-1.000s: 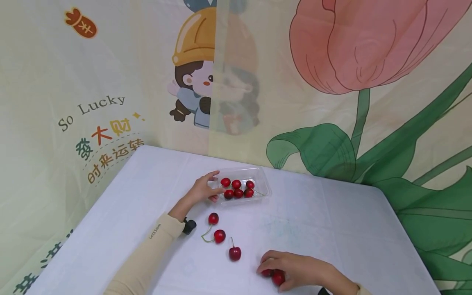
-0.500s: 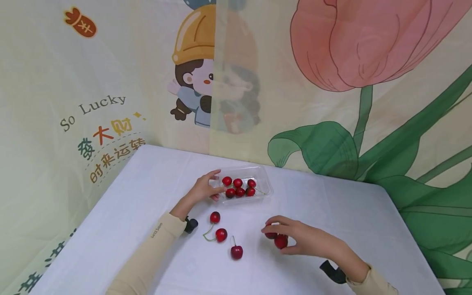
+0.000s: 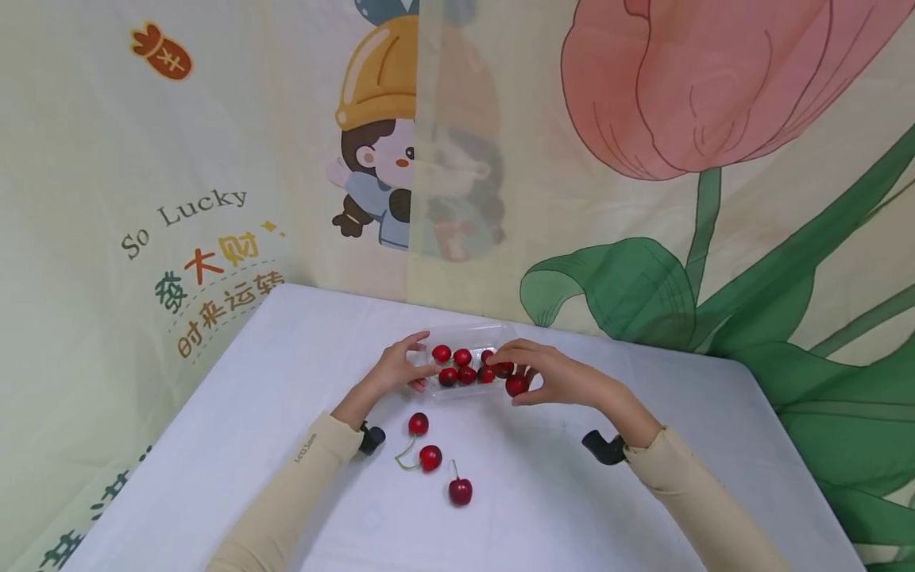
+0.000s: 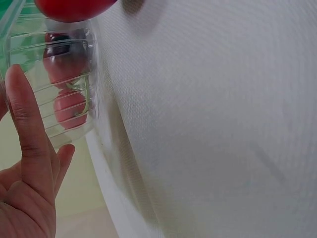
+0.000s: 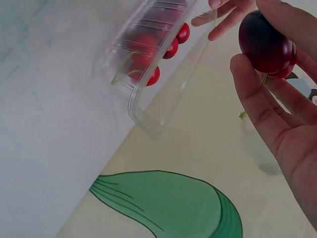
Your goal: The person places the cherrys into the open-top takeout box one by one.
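A clear plastic box (image 3: 468,335) holding several red cherries (image 3: 466,375) stands toward the back of the table. My left hand (image 3: 391,367) grips its left end, thumb along the near wall and fingers at the far side. Above the box's right end, my right hand (image 3: 565,377) pinches two cherries between thumb and fingers. One held cherry (image 5: 262,42) looks dark in the right wrist view, the other mostly hidden behind it. Three more cherries lie on the cloth in front of the box: a stem-joined pair (image 3: 430,458) and a single one (image 3: 461,492).
A white cloth (image 3: 543,508) covers the table. Behind it hangs a printed curtain (image 3: 472,278) with a tulip and a cartoon figure, close to the table's back edge. Black wrist cameras (image 3: 604,447) sit under both wrists.
My right hand has lifted two cherries from the front of the table and carried them back to the box's right end. The left hand has stayed at the box.
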`<state>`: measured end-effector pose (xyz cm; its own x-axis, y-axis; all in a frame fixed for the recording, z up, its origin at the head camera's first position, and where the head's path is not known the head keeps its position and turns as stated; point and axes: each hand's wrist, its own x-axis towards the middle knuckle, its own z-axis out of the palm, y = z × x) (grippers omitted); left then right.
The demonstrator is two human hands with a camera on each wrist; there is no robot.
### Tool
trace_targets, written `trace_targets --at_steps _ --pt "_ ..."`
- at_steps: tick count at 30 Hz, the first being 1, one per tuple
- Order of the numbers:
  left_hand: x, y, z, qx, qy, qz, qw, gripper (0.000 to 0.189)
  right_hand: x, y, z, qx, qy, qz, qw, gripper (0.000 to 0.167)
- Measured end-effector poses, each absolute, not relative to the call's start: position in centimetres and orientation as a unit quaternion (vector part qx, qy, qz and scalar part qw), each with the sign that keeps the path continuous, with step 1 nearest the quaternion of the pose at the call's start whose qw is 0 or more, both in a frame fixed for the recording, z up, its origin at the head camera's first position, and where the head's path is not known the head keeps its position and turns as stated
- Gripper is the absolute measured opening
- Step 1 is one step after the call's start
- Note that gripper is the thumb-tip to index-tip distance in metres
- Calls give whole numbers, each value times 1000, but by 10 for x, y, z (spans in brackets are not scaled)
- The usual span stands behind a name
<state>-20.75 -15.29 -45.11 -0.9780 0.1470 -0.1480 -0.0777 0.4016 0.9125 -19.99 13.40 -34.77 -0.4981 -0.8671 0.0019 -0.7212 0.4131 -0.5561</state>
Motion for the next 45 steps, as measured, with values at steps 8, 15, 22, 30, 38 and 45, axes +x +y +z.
trace_targets --at_steps 8,15,22,30,38,45 --pt "-206 -151 -454 24 825 556 105 77 -225 117 -360 -467 829 -268 151 61" --pt "-206 -154 -451 28 829 550 100 77 -240 115 -367 -452 835 -279 144 61" --pt "-206 -153 -450 20 829 549 104 77 -254 110 -376 -441 837 -287 149 62" --pt "-205 -154 -452 17 829 549 104 76 -264 91 -382 -430 852 -253 158 60" --pt "-206 -153 -454 18 827 551 104 77 -271 82 -391 -413 867 -217 178 58" --pt "-206 -153 -453 15 828 550 103 77 -276 73 -398 -398 880 -175 189 57"
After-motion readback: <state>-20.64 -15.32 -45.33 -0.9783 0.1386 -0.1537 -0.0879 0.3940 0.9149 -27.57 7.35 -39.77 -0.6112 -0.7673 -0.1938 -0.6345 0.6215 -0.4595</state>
